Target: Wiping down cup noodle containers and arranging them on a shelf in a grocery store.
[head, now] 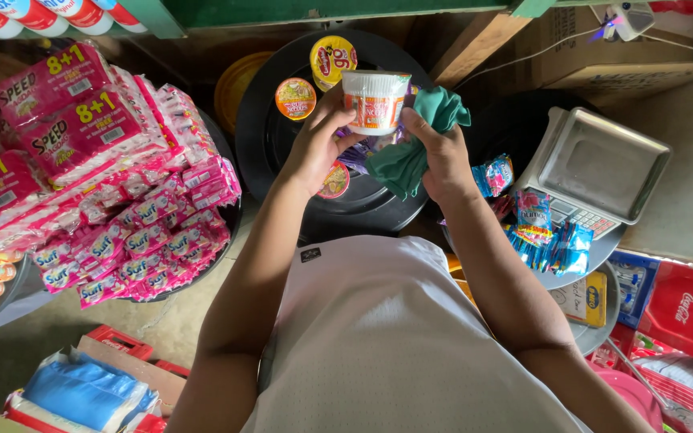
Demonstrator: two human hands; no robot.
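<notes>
Cup noodle up between both hands, teal cloth at its side.

The left hand has its fingers wrapped around a white-and-orange noodle cup, held above the black round tray; the right hand grips a bunched teal cloth against the cup's wall. Looks like wiping in progress; turning the cup to reach its other faces seems the call, grip kept firm.

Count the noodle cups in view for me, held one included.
4: one cup in the left hand, two lying in the black basin behind it, one below the left hand. More may be hidden.
</notes>
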